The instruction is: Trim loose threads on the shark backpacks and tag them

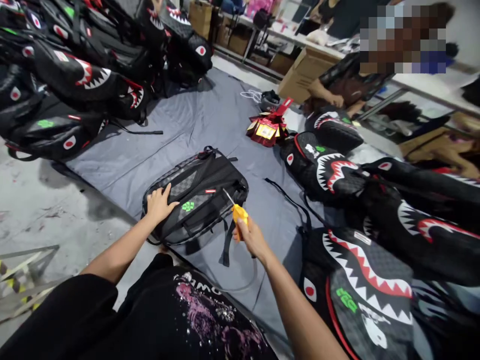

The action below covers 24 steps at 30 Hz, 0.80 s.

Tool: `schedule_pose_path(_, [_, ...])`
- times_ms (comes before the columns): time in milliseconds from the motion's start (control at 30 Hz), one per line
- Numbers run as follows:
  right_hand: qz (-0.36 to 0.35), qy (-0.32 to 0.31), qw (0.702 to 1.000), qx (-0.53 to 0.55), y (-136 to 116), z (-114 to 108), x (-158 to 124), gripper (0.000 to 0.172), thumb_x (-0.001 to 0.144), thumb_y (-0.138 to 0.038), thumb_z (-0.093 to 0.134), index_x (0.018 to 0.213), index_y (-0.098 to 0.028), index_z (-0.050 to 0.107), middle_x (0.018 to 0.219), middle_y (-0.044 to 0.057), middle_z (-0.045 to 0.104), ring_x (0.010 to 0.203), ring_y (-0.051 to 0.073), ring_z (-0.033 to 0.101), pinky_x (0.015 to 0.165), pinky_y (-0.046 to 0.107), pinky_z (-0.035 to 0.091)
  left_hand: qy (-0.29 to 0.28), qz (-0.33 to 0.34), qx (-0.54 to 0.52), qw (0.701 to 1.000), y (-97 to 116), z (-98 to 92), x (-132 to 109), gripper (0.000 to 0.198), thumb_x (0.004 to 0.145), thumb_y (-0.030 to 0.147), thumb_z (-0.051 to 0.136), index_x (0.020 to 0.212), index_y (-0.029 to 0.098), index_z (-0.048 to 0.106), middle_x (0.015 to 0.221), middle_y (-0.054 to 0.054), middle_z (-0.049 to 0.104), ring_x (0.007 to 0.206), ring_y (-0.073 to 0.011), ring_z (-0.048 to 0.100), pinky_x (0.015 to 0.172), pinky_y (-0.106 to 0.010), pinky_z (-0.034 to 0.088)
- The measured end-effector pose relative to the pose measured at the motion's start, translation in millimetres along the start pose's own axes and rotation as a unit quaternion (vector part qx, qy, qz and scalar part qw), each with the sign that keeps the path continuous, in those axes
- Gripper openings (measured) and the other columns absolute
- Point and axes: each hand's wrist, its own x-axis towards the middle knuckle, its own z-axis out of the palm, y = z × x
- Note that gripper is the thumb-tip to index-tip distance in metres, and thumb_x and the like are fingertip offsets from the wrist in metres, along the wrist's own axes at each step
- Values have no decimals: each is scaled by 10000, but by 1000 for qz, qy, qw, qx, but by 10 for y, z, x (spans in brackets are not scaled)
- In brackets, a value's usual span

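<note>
A black backpack (198,192) with a green logo lies flat on a grey sheet (187,125) in front of me. My left hand (159,204) rests on the bag's near left corner, fingers spread. My right hand (251,236) is closed around a yellow tool (239,214) with a thin metal nozzle that points at the bag's right side. A thin hose curves down from the tool toward me.
Shark-mouth backpacks are heaped at the upper left (75,75) and along the right (360,260). A pile of red tags (268,129) lies beyond the bag. Another person (345,85) sits at the far right by cardboard boxes (303,72).
</note>
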Motion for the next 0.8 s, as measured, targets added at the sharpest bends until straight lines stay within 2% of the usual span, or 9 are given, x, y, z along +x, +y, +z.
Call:
schedule_pose_path(167, [36,-38,986,-161,-608,-287,256,374,973,-511,353,1078,-185,504,670,26,648,530,170,643,482,257,492,18,74,14,997,55,95,-48,669,907,374,544,1484,104,340,1518,-227,346,1318,-392,386,1016,-534,372])
schedule_pose_path(233, [43,-51,971,-228,-800,-327,486,378,988,-480,330,1078,-165,520,658,37,662,519,162,641,486,239,468,-3,89,-51,995,39,95,-56,559,922,310,513,1432,100,423,1464,-226,432,1308,-371,425,1037,-527,372])
schedule_pose_path(300, [53,-14,959,-277,-950,-328,705,396,999,-453,305,1107,-145,528,671,54,674,514,154,638,496,228,448,-15,62,-182,981,-28,49,-38,461,946,302,463,1372,128,492,1334,-201,572,1229,-322,534,1020,-471,424])
schedule_pose_path(333, [60,11,953,-298,-1008,-305,787,413,1003,-450,296,1133,-135,529,681,62,678,512,152,634,497,227,441,-22,25,-270,962,-75,14,-18,426,964,325,425,1340,145,513,1241,-180,637,1142,-292,605,967,-432,476])
schedule_pose_path(400, [63,3,942,-331,-1093,-204,868,447,999,-468,314,1184,-124,531,694,67,682,509,150,624,502,228,436,-59,-83,-450,887,-170,-55,42,402,990,391,342,1255,159,535,1031,-137,712,892,-231,703,769,-346,561])
schedule_pose_path(500, [32,-147,921,-358,-1171,33,830,478,970,-518,400,1208,-138,564,711,59,690,550,152,622,545,234,456,-187,-238,-605,736,-255,-88,169,369,996,455,315,1082,163,524,797,-86,717,605,-172,686,512,-248,528])
schedule_pose_path(567, [29,-169,907,-385,-1228,158,788,483,974,-519,387,1201,-141,584,729,63,693,568,155,623,570,245,466,-254,-288,-627,678,-272,-57,256,337,991,467,345,1008,173,509,699,-64,702,547,-163,670,471,-227,511])
schedule_pose_path(667, [37,-125,896,-425,-1347,223,781,481,984,-504,357,1187,-138,593,732,68,687,565,156,619,576,254,465,-294,-310,-625,653,-278,9,344,329,996,451,327,972,178,509,663,-65,697,544,-177,676,464,-243,518])
schedule_pose_path(800, [7,-181,910,-373,-1517,209,775,472,982,-495,353,1216,-142,563,731,52,686,539,143,602,537,236,448,-324,-325,-597,658,-292,62,386,339,1010,400,249,981,179,504,679,-72,697,555,-180,677,475,-260,524])
